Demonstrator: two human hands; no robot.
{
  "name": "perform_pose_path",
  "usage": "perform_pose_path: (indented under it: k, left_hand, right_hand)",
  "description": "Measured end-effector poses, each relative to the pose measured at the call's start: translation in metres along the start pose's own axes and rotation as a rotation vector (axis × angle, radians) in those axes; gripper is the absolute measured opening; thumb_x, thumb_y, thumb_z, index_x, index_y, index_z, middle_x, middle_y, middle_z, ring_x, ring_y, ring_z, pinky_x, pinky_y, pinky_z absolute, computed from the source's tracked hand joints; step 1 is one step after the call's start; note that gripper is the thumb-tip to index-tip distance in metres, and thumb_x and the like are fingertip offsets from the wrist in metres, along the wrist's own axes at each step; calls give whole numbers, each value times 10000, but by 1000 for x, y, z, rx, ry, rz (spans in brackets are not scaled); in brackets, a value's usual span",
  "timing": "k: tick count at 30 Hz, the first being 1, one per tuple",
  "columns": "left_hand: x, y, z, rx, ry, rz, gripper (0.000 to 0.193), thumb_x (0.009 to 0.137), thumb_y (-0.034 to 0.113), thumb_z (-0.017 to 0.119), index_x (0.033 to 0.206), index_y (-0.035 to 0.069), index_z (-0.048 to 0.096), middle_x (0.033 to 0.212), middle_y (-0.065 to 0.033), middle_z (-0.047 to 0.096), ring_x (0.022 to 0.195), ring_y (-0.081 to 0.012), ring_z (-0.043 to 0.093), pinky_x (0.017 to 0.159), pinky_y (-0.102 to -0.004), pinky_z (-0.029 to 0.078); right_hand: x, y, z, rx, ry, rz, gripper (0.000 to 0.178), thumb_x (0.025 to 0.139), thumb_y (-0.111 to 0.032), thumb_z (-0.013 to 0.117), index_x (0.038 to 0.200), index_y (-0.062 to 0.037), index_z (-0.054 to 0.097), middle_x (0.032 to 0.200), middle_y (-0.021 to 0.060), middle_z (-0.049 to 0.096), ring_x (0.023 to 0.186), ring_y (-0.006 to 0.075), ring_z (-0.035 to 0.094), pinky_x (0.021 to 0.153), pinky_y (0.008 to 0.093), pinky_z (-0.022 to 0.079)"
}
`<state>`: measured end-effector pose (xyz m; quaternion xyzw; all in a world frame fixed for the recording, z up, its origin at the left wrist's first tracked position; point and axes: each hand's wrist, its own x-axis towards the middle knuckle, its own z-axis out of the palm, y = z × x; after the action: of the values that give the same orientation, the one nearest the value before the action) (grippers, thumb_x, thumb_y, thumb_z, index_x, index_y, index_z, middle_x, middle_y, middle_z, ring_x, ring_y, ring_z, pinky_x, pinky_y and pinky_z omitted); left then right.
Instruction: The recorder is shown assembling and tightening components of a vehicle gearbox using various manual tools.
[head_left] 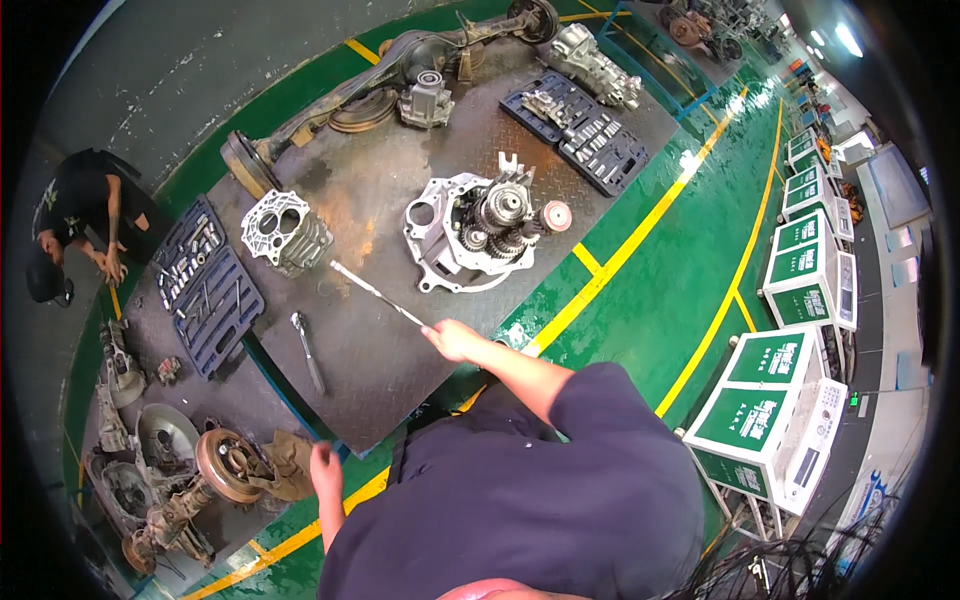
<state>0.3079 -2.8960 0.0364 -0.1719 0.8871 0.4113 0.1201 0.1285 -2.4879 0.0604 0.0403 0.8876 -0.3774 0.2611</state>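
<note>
My right hand point(452, 340) is closed around one end of a long, slim metal rod point(375, 293). The rod slants away to the far left over the dark metal tabletop point(380, 370). Beyond it stands an opened gearbox housing point(430, 235) with a gear cluster point(500, 215) exposed. A second silver gearbox casing point(285, 235) lies near the rod's far tip. To the left rests a ratchet wrench point(308, 350), apart from both hands. Low at the table's near edge is my left hand point(323, 468), beside a brown cloth point(288, 465); its fingers are mostly hidden.
Socket sets in dark cases point(210, 285) point(580, 130) lie at left and far right. An axle point(375, 85) spans the back. Rusty hub parts point(225, 465) crowd the near left. Another person point(90, 215) bends over at far left. White-green cabinets point(765, 415) line the right.
</note>
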Motion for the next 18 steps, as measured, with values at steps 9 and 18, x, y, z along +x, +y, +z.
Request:
perform_pose_path:
  k: [9, 18]
  left_hand:
    - [-3, 387, 168, 503, -87, 1236, 420, 721, 275, 757, 1058, 55, 639, 987, -112, 649, 998, -269, 632, 981, -455, 453]
    - [-30, 438, 297, 523, -325, 1308, 404, 865, 386, 634, 549, 138, 591, 505, -45, 600, 449, -233, 604, 480, -371, 471]
  right_hand:
    - [-199, -12, -218, -296, -170, -242, 480, 979, -426, 489, 811, -16, 676, 800, 216, 668, 822, 413, 653, 748, 500, 513]
    - [-218, 86, -321, -326, -109, -216, 431, 951, -403, 534, 804, -25, 677, 769, 196, 667, 769, 397, 654, 695, 492, 515]
